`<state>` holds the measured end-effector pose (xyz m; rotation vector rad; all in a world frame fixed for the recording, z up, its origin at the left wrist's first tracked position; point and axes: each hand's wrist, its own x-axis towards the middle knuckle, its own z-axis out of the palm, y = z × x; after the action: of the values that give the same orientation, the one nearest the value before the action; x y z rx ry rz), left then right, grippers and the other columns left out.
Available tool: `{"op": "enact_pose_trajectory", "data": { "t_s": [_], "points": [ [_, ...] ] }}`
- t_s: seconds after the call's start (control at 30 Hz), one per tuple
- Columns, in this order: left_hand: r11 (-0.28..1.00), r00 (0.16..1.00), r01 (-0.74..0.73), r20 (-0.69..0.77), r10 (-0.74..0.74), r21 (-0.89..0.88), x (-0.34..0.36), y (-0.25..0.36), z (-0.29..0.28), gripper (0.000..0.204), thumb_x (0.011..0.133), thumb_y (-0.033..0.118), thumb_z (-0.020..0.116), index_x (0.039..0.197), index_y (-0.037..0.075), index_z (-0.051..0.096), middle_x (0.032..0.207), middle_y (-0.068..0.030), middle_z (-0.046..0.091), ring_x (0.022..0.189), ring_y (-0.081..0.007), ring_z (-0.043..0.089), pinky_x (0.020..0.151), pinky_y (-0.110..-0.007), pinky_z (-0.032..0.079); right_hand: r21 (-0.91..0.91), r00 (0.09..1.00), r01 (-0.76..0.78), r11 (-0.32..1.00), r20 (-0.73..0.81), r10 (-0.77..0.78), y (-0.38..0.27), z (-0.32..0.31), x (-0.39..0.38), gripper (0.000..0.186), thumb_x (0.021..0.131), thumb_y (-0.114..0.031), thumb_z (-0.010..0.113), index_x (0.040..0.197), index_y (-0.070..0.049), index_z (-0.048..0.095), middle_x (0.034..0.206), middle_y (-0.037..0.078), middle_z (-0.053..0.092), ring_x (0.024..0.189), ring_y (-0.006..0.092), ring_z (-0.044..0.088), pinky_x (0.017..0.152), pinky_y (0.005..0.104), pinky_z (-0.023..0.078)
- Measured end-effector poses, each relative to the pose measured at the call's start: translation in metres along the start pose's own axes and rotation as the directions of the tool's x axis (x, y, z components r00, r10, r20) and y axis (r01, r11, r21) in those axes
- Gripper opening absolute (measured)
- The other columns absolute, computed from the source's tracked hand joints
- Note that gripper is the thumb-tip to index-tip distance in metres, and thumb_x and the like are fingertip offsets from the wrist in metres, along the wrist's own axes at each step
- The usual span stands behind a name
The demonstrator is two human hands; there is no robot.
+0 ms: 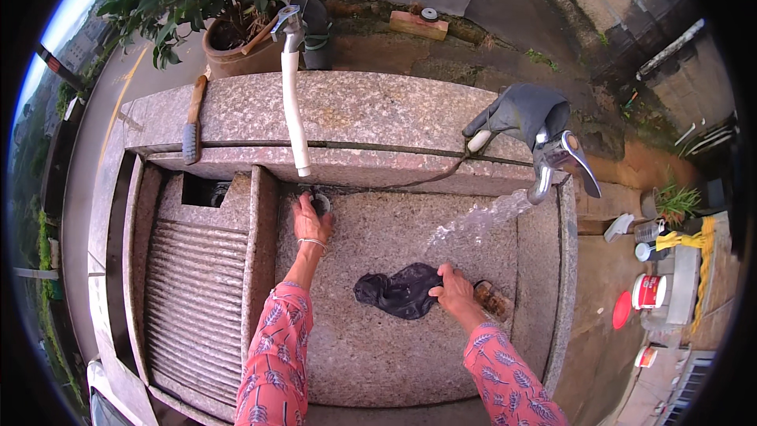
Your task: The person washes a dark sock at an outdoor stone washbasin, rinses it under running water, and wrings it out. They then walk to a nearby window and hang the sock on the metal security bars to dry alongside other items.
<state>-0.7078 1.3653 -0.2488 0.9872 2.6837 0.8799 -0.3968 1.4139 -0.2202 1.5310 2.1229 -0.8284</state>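
Observation:
A wet black cloth (404, 289) lies bunched on the floor of the stone basin (339, 363). My right hand (457, 293) pinches its right edge between thumb and fingers. Beside that hand rests a brown, rough-looking lump (492, 298), partly covered by my wrist. At the basin's far left corner, my left hand (311, 223) curls around a small round drain fitting (320, 203) with a dark opening. Water (479, 223) pours from the right metal tap (542, 173) into the basin, beyond the cloth.
Left of a stone divider (258, 268) is a ridged washboard (197, 292) with a square hole. A white hose (293, 110) hangs from another tap (290, 22). A brush (192, 122) and a dark cloth (524, 114) lie on the ledge. Beyond stands a potted plant (221, 43).

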Motion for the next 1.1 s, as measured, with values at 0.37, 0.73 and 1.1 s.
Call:
{"op": "enact_pose_trajectory", "data": {
  "t_s": [0.37,0.73,1.1],
  "points": [
    [-0.435,0.705,0.631,0.709,-0.024,-0.642,-0.097,0.176,0.033,0.044,0.089,0.033,0.034,0.108,-0.004,0.046,0.110,-0.0168,0.051,0.102,-0.0267,0.049,0.089,-0.038,0.037,0.773,0.974,0.206,-0.600,-0.105,0.199,-0.047,-0.080,0.010,0.039,0.085,-0.026,0.044,0.111,0.002,0.041,0.104,0.014,0.053,0.103,0.0275,0.047,0.088,0.0376,0.038],
    [-0.795,0.717,0.424,0.698,0.002,-0.434,-0.095,0.212,0.004,0.044,0.085,0.030,0.034,0.105,-0.006,0.046,0.107,-0.0182,0.052,0.102,-0.0283,0.048,0.091,-0.037,0.035,0.658,0.961,0.194,-0.727,-0.275,0.008,-0.073,-0.111,-0.003,0.045,0.087,-0.034,0.037,0.112,0.004,0.040,0.113,0.017,0.047,0.108,0.0284,0.044,0.093,0.0389,0.034],
    [-0.839,0.784,0.142,0.578,-0.229,-0.525,-0.094,0.147,-0.100,0.039,0.085,0.028,0.035,0.098,-0.006,0.050,0.103,-0.0171,0.053,0.098,-0.0281,0.049,0.090,-0.037,0.036,0.818,0.943,0.093,-0.568,-0.255,-0.213,-0.178,-0.087,-0.050,0.035,0.085,-0.030,0.043,0.099,0.001,0.050,0.104,0.016,0.054,0.102,0.0286,0.048,0.092,0.0403,0.036]
  ]
}}
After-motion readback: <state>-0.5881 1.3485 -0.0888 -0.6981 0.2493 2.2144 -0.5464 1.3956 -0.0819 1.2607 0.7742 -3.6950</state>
